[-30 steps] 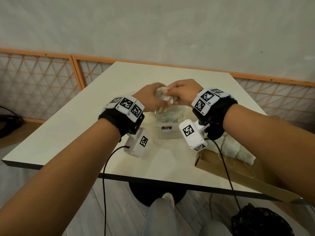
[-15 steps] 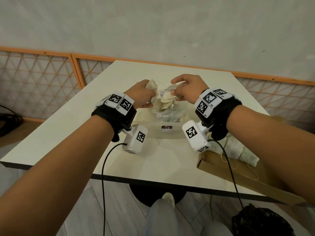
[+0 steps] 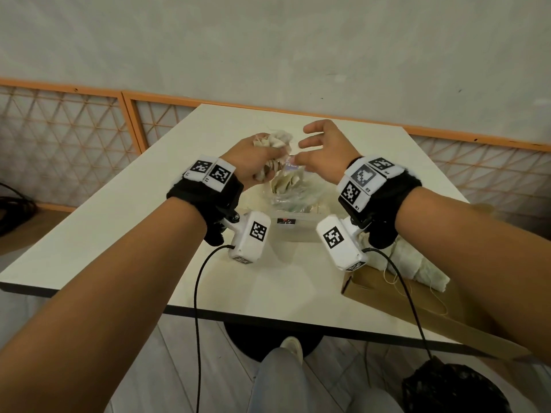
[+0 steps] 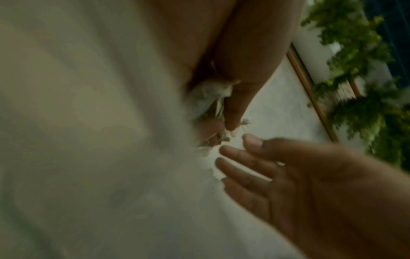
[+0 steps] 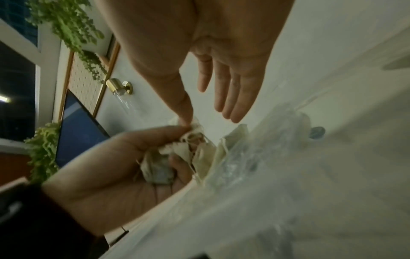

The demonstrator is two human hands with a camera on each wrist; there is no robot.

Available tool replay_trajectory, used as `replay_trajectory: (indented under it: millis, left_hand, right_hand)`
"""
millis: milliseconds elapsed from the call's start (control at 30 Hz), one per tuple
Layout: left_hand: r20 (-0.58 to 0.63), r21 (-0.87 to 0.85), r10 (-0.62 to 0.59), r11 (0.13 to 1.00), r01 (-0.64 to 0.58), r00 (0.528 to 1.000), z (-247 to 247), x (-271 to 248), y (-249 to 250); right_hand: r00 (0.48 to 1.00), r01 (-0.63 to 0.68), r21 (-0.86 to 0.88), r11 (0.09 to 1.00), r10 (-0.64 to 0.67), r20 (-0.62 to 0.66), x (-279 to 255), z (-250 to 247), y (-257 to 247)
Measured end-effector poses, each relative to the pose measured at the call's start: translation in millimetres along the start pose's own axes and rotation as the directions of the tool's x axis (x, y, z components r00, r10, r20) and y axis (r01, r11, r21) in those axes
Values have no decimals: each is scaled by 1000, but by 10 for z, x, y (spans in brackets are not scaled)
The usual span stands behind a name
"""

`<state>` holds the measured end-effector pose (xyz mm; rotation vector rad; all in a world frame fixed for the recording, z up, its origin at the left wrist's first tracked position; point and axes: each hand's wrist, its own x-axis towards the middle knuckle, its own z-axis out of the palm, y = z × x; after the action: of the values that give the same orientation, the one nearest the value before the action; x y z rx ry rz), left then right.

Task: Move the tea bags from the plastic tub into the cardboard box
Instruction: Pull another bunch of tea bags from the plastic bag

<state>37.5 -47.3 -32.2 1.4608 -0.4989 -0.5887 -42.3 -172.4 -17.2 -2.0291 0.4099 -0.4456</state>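
Observation:
A clear plastic tub stands mid-table with pale tea bags heaped in it. Above its far left side my left hand grips a crumpled bunch of tea bags, and the right wrist view shows that bunch in the curled fingers. My right hand hovers just right of the bunch with fingers spread and holds nothing; in its own wrist view the right hand is flat and bare. A cardboard box lies at the near right with tea bags inside, partly behind my right forearm.
The white table stands against an orange-framed lattice screen and a plain wall. Cables hang from both wrist cameras over the near table edge. A dark bag sits on the floor at the lower right.
Both hands rose from the tub and drew apart. The right hand let go of the tea bags and spread its fingers; the left hand kept the bunch and lifted it.

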Motion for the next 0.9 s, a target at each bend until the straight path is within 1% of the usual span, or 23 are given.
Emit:
replay_trajectory:
  millis: [67,100,133,200,233,300,400,500,567,667,800,867,900]
  left_hand:
    - [19,-116,-41,992,43,999,-10,-2,25]
    - [35,-153,-52,987,57,998,-10,-13,38]
    - [45,-188,-59,980,67,997,-6,-30,52]
    - [36,-260,-75,962,82,997,-2,-63,85]
    - [35,-297,-75,951,82,997,-8,-80,104]
    - [42,-358,-63,931,74,997,-24,-116,147]
    - [68,-396,-39,916,63,997,-30,-158,213]
    - [103,-383,-18,922,57,994,13,-190,280]
    - [106,-390,-8,920,49,994,32,-204,334]
    - [78,-423,9,906,25,997,31,-215,430]
    - [58,-450,29,893,0,998,-1,-199,507]
    - [52,-444,21,896,4,998,1,-175,513]
    - [53,-440,14,898,11,999,11,-163,514]
  right_hand:
    - [992,18,-78,997,-8,129,-39,62,40]
    - [981,44,-165,985,-11,193,-55,97,56]
    - [973,79,-263,961,-18,229,-61,127,72]
    - [974,129,-431,893,-31,226,-84,153,60]
    - [974,134,-482,866,-26,224,-85,155,59]
    - [972,130,-523,843,-3,236,-70,154,77]
    - [962,122,-513,850,26,273,-58,164,77]
    - [944,93,-350,932,29,330,-101,171,17]
    - [954,97,-317,943,2,299,-111,173,12]
    - [976,103,-302,948,-38,213,-104,150,57]
    - [981,91,-326,941,-28,192,-58,93,89]
    - [985,93,-344,934,-36,167,-30,64,75]
    - [987,92,-326,941,-42,157,-30,59,56]
